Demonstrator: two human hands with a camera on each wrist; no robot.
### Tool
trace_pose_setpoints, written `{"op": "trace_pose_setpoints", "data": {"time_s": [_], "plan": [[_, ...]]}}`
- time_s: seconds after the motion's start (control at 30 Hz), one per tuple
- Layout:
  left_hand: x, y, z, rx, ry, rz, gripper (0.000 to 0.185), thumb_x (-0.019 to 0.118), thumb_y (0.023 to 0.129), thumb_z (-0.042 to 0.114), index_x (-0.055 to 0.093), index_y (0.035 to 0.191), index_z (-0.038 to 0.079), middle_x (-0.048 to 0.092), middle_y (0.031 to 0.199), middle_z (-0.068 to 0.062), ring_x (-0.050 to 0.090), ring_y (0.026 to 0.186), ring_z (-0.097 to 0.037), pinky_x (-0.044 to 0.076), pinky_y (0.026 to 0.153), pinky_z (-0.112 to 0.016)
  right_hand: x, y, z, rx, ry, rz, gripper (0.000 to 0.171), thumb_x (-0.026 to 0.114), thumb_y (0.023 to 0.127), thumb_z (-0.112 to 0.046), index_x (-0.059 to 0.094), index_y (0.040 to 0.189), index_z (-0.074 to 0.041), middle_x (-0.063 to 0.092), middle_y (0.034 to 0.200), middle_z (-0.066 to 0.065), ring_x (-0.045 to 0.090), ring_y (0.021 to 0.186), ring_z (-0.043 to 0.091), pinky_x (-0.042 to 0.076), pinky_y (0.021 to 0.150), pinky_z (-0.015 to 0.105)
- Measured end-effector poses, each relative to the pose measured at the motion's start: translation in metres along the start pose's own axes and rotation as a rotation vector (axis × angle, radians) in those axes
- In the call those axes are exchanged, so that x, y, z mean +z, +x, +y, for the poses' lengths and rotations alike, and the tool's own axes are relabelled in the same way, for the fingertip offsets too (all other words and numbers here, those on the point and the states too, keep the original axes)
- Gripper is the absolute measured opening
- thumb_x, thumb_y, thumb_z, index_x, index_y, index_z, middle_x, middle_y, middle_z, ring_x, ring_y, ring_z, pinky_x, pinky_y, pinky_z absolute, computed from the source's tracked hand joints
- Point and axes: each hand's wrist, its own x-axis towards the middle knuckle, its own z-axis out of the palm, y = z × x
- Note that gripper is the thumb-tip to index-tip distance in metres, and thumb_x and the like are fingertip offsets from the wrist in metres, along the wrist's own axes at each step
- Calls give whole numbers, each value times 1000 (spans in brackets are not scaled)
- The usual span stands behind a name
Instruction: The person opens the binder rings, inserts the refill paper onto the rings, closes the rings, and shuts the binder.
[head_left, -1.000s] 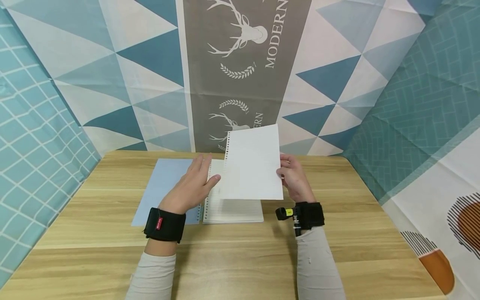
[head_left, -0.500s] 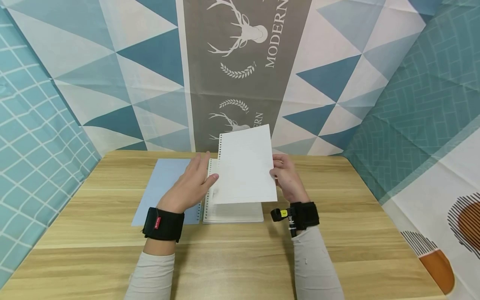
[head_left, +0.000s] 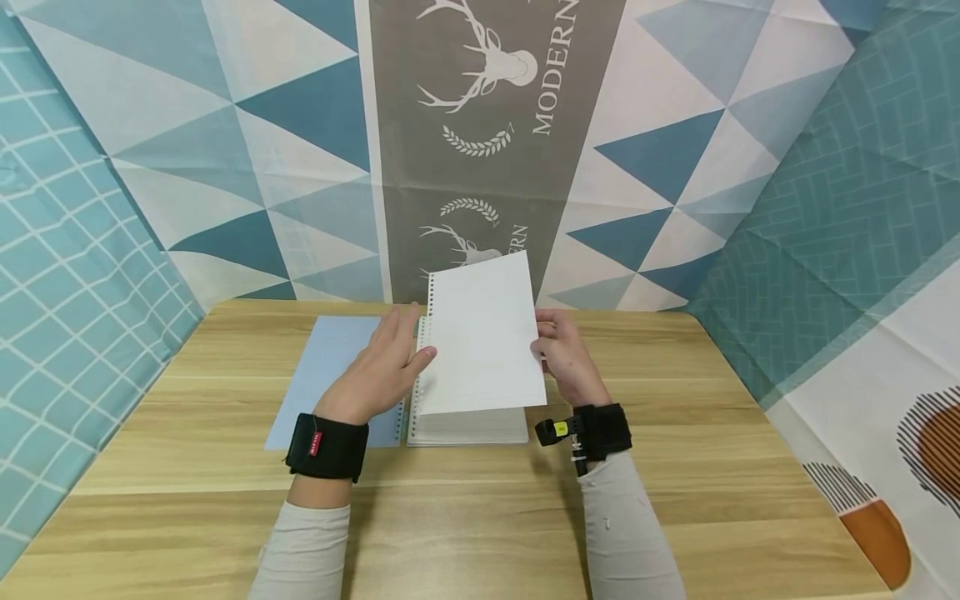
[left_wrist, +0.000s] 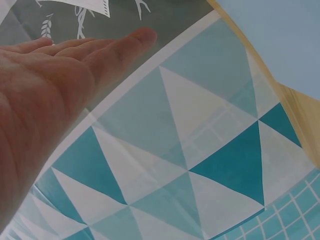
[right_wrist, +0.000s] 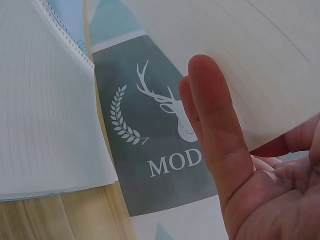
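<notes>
The right hand [head_left: 567,358] holds a white sheet of paper [head_left: 483,333] by its right side. The thumb is on the front of the sheet and the fingers [right_wrist: 212,100] are on its back, so the paper is pinched between them. The gap there is only as thick as the paper. The sheet is tilted, with its far edge held up, and a row of little holes runs down its left side.

The left hand [head_left: 378,367] is flat, with its fingers straight and close together and its thumb sticking out to the side. It holds nothing. The thumb tip is right by the holes on the sheet, but I cannot tell if it touches the paper or just looks that way from above.

Under the sheet is an open notebook [head_left: 468,427] on the wooden surface [head_left: 465,517]. Its pages have lines and are on the right, and the sheet covers most of them. Its blue cover [head_left: 318,367] lies on the left, partly behind the left hand.

Each wrist has a black band, one on the left [head_left: 328,447] and one on the right [head_left: 606,432]. Behind the surface hangs a cloth [head_left: 465,158] with white deer and blue triangles.
</notes>
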Motion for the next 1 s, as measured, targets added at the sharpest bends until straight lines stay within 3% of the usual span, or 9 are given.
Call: {"op": "trace_pose_setpoints", "data": {"time_s": [0.4,1.0], "plan": [[2,1,-4,-17,1,-9,76,43,108,40,3,164,8,-1,172,-20,1,160,-39,17,123,-66,7,2,3,-26,7,-24,52,43,95,7,40,145,-5,60,133,22,63,103,26,55,72,31],[4,2,-7,-78,19,-50,78,41,108,42,-2,164,9,-6,170,-25,-1,157,-48,13,122,-68,15,2,3,4,-24,-22,49,44,94,5,43,142,-6,62,130,20,64,102,27,53,71,32]]}}
